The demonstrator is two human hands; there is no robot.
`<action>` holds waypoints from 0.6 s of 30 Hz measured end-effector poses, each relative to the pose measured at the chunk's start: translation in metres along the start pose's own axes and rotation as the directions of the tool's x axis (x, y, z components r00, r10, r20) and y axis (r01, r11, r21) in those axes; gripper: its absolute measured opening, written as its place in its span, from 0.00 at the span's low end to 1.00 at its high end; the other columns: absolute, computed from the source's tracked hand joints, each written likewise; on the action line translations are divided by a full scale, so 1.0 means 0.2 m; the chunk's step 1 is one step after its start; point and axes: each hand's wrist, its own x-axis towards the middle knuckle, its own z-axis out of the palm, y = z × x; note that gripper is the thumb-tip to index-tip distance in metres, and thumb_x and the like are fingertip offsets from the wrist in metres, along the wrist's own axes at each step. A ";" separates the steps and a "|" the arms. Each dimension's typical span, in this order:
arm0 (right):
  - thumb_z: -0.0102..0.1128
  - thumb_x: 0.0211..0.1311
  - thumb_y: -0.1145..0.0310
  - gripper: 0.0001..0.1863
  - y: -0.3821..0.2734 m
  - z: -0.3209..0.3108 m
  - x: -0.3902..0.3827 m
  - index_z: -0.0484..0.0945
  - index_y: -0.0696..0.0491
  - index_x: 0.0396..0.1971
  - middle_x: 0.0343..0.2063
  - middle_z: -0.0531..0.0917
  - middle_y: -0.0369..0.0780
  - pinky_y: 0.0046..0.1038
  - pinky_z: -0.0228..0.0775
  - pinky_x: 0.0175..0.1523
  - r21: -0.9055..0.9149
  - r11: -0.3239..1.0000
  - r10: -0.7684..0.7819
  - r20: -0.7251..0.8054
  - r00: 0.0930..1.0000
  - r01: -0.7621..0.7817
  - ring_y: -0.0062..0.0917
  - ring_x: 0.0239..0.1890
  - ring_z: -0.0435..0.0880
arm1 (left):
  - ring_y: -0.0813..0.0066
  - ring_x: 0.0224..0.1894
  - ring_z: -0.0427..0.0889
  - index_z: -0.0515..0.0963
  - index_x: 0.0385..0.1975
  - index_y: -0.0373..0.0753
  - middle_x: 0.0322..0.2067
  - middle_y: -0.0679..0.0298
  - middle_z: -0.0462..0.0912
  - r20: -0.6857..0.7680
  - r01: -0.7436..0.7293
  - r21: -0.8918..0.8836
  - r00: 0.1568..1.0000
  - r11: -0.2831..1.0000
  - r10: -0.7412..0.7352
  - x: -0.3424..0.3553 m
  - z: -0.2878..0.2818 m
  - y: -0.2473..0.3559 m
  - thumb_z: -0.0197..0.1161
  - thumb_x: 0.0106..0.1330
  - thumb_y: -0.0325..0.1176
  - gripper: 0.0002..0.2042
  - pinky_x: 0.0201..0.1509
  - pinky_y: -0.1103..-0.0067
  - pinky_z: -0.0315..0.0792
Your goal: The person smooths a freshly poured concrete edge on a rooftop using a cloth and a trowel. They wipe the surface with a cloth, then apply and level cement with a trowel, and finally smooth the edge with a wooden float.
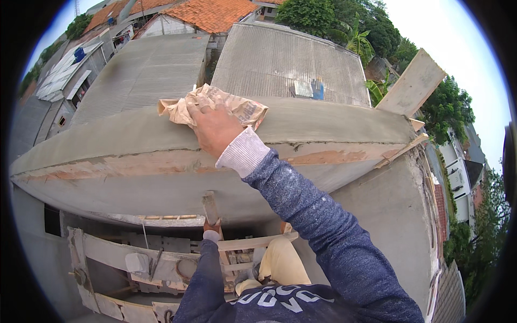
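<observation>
My right hand [214, 125] presses a crumpled brown paper sheet [175, 110] against the smooth grey cement top of a ledge [334, 119], fingers curled on the paper. A rough strip with orange patches runs along the ledge's near edge. Lower down, my left hand [211, 226] grips an upright wooden post [209, 203] below the ledge's underside.
Below me is timber scaffolding [107, 250] with planks and tools, my legs among it. A board [409, 81] rises at the ledge's right end, beside a grey wall [388, 215]. Beyond the ledge lie corrugated roofs [285, 62], tiled houses and trees.
</observation>
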 end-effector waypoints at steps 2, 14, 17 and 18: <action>0.51 0.67 0.67 0.24 -0.15 -0.09 0.02 0.64 0.59 0.62 0.58 0.72 0.52 0.41 0.65 0.65 0.116 0.986 -0.134 0.130 0.982 0.119 0.52 0.58 0.72 | 0.62 0.44 0.84 0.75 0.49 0.35 0.41 0.56 0.85 -0.081 -0.057 0.003 0.995 0.998 0.057 0.01 -0.03 -0.06 0.74 0.52 0.35 0.24 0.49 0.69 0.75; 0.45 0.70 0.63 0.22 1.07 -0.60 -0.69 0.68 0.59 0.59 0.46 0.80 0.54 0.46 0.72 0.51 -0.281 0.733 0.658 0.061 0.751 -0.619 0.50 0.46 0.80 | 0.57 0.43 0.84 0.77 0.48 0.36 0.40 0.53 0.85 -0.128 0.017 -0.006 0.992 1.000 -0.017 0.00 0.03 -0.11 0.75 0.50 0.40 0.26 0.48 0.68 0.76; 0.49 0.68 0.65 0.17 0.57 -0.33 -0.27 0.72 0.59 0.51 0.41 0.82 0.52 0.45 0.74 0.48 -0.137 0.880 0.472 0.151 0.869 -0.454 0.51 0.41 0.81 | 0.59 0.43 0.84 0.77 0.49 0.36 0.40 0.54 0.85 -0.115 0.019 -0.017 0.993 1.000 -0.021 0.02 0.00 -0.10 0.75 0.50 0.39 0.26 0.49 0.69 0.76; 0.50 0.67 0.65 0.18 0.42 -0.23 -0.16 0.71 0.57 0.53 0.49 0.79 0.50 0.45 0.76 0.47 -0.085 0.942 0.332 0.123 0.935 -0.324 0.50 0.45 0.80 | 0.60 0.43 0.84 0.76 0.49 0.36 0.41 0.54 0.85 -0.096 0.009 -0.020 0.995 1.000 -0.011 0.02 0.03 -0.07 0.75 0.50 0.38 0.26 0.49 0.69 0.76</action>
